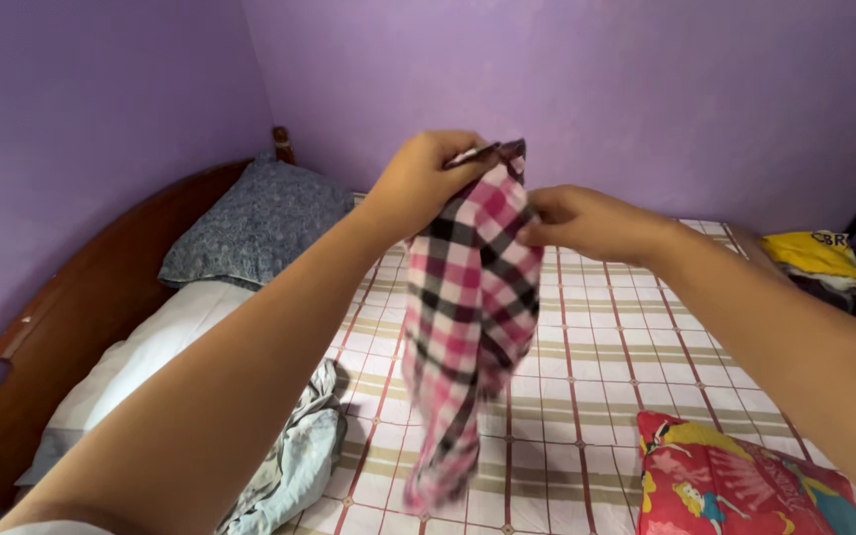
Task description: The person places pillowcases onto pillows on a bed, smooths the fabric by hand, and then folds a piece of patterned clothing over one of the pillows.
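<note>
A pink, black and white checked cloth [468,317] hangs down in the air above the bed. My left hand [426,178] grips its top edge, fingers closed over the fabric. My right hand [587,223] pinches the cloth's upper right side, just below and to the right of the left hand. The lower end of the cloth is blurred and dangles just above the sheet.
The bed has a cream sheet [596,337] with brown and red lines, a grey-blue patterned pillow [255,223], a crumpled pale garment [299,461], a red cartoon-print pillow [735,485] and a wooden headboard [81,307]. Yellow and dark clothes [824,258] lie at the far right by purple walls.
</note>
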